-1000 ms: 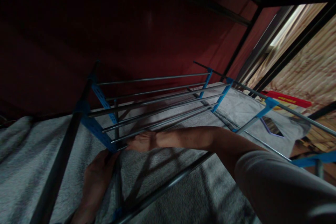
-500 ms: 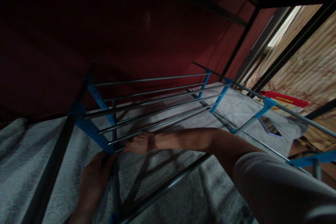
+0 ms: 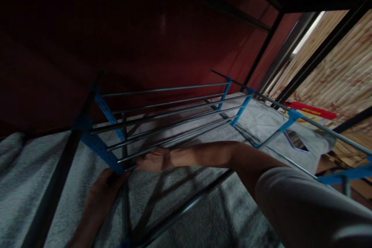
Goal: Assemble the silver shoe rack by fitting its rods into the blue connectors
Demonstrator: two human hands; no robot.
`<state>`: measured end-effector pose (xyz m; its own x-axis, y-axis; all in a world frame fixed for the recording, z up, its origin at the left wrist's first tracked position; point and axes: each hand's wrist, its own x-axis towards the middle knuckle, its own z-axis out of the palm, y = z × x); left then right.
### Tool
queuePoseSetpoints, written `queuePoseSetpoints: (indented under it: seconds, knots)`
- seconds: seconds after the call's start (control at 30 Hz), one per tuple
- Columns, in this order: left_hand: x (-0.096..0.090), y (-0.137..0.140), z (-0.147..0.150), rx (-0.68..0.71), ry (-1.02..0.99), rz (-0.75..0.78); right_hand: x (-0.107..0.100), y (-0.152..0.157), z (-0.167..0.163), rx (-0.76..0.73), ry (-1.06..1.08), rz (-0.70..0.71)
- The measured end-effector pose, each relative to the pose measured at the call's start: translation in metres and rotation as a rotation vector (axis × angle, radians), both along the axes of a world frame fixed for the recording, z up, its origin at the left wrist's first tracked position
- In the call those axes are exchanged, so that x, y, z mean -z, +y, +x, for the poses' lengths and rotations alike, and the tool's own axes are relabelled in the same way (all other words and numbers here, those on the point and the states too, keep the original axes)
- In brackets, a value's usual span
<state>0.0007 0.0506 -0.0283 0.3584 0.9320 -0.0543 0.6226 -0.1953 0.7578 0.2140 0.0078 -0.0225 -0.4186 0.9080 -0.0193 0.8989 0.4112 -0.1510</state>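
Note:
A rack frame of metal tubes and blue plastic brackets lies across a grey blanket (image 3: 162, 197). Around the lower end of the near-left blue bracket (image 3: 100, 149), my left hand (image 3: 103, 190) is closed, its thumb side against the bracket. My right hand (image 3: 152, 159) reaches in from the right and grips a thin metal tube (image 3: 132, 166) close to where it meets that bracket. Its fingertips are partly hidden. Parallel metal tubes (image 3: 174, 114) run above my right hand to another blue bracket (image 3: 243, 107) at the far side.
A dark red wall (image 3: 116, 38) stands right behind the rack. On the blanket at the right are a phone (image 3: 296, 140) and a red and yellow package (image 3: 314, 111). Dark posts and beams frame the right side. A thick tube (image 3: 186, 205) crosses in front.
The view has shifted slightly, moving the rack a little leftward in the picture. Both hands keep their places at the bracket and tube.

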Motion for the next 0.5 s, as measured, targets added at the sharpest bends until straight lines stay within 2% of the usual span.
queuePoseSetpoints:
  seconds: [0.07,0.13,0.5]
  knots:
    - [0.0,-0.001,0.001,0.0,-0.006,-0.008,0.003,-0.007,-0.003,0.085,0.027,-0.023]
    - [0.001,-0.001,0.002,-0.003,-0.022,-0.002,0.003,-0.011,-0.005,0.111,0.039,-0.047]
    - [0.0,0.001,0.002,-0.014,0.033,0.018,0.006,-0.002,-0.001,0.006,0.033,-0.045]
